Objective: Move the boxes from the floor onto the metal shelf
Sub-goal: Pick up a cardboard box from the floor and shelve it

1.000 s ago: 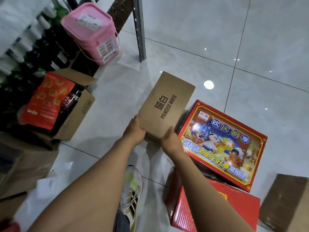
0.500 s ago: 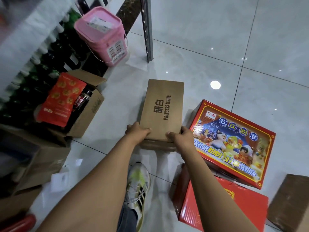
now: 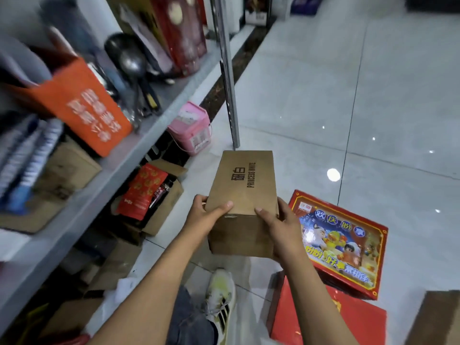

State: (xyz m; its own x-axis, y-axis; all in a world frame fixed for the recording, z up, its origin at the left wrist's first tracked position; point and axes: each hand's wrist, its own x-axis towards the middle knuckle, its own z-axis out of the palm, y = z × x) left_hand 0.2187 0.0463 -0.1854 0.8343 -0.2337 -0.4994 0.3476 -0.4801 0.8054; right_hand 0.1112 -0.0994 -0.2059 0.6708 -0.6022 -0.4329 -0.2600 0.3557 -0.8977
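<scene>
A brown cardboard box (image 3: pixel 245 185) printed "PRINCESS WHITE" is held up off the floor between both hands. My left hand (image 3: pixel 202 219) grips its near left corner and my right hand (image 3: pixel 280 227) grips its near right corner. The grey metal shelf (image 3: pixel 139 143) runs along the left, with its upright post (image 3: pixel 227 70) just beyond the box. On the floor to the right lie a red cartoon-printed box (image 3: pixel 341 242), a plain red box (image 3: pixel 328 319) under it, and a brown box (image 3: pixel 435 319) at the lower right corner.
The shelf carries an orange bag (image 3: pixel 84 108), a ladle (image 3: pixel 129 61), red boxes (image 3: pixel 184 33) and flat cardboard (image 3: pixel 62 175). Under it sit a pink bucket (image 3: pixel 193 128) and an open carton with a red packet (image 3: pixel 154 195). My shoe (image 3: pixel 220 295) stands on the tiled floor.
Both hands lifted the brown box off the floor and turned it lengthwise. The view swung up, bringing the shelf's upper level into sight.
</scene>
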